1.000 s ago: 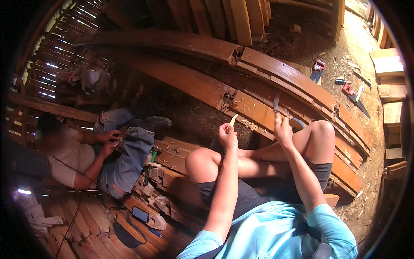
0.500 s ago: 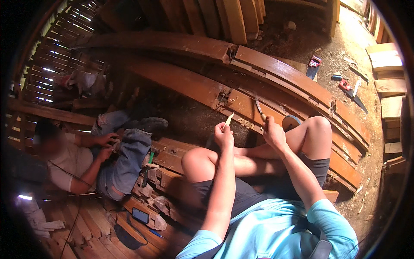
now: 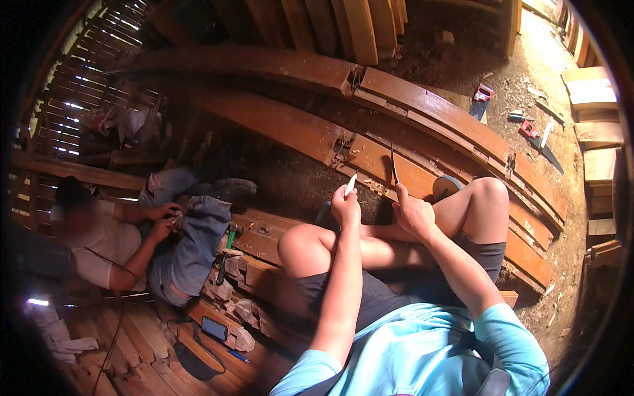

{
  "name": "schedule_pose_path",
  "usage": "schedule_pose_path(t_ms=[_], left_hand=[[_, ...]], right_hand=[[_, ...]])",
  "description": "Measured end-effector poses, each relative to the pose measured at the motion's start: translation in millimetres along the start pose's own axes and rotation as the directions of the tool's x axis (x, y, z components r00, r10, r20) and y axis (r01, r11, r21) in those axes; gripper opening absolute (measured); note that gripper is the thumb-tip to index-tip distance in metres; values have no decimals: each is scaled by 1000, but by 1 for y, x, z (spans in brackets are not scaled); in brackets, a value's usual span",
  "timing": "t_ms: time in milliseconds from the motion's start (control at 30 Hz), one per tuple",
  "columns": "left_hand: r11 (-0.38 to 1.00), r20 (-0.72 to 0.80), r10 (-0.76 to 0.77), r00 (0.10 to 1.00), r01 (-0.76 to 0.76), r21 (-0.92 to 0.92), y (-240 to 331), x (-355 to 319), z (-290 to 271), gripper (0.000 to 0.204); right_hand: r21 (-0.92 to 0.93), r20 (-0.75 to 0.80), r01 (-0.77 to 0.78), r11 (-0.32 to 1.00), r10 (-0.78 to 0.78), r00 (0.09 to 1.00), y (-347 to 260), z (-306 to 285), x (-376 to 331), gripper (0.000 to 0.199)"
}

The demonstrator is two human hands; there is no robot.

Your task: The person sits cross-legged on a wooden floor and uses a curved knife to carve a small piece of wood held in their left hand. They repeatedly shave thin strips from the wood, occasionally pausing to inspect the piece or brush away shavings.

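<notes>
While the dirt floor is lying beyond the curved planks, the left hand is pinching a pale sliver above them, and the right hand is gripping a blade.

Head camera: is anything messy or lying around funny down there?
Yes. Handsaws and small tools lie scattered on the dirt floor among wood scraps. A phone sits loose on the planks. The left hand holds a pale wood sliver, the right hand a thin blade.

Pale wood sliver upright, thin dark blade upright beside it
</notes>
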State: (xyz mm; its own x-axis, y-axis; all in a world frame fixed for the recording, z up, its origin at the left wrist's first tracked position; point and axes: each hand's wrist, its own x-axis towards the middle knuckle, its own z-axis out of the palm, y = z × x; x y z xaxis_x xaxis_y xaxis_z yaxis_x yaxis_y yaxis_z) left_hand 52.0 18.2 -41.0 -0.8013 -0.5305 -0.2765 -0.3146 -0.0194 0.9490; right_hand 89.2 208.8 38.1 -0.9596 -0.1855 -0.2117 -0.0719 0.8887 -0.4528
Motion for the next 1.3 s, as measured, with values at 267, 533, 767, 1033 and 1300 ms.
schedule_pose_path(t_ms=[267, 533, 767, 1033, 1300], left_hand=[[997, 32, -55, 998, 56, -57, 5, -3, 3, 30], [993, 58, -115, 992, 115, -4, 25, -11, -2, 21], [997, 30, -74, 997, 74, -12, 18, -11, -3, 19], [995, 27, -77, 997, 75, 70, 26, -17, -4, 20], [995, 6, -49, 999, 49, 85, 16, -10, -2, 21]], right_hand=[[-21, 42, 4, 1000, -3, 999, 2, -1, 2, 52], [-49, 20, 35, 998, -34, 999, 1, 4, 1, 55], [-67, -1, 71, 995, -72, 997, 3, 8, -1, 58], [-68, 30, 21, 997, -19, 999, -3, 4, -2, 62], [13, 95, -128, 992, 126, 987, -7, -3, 8, 60]])
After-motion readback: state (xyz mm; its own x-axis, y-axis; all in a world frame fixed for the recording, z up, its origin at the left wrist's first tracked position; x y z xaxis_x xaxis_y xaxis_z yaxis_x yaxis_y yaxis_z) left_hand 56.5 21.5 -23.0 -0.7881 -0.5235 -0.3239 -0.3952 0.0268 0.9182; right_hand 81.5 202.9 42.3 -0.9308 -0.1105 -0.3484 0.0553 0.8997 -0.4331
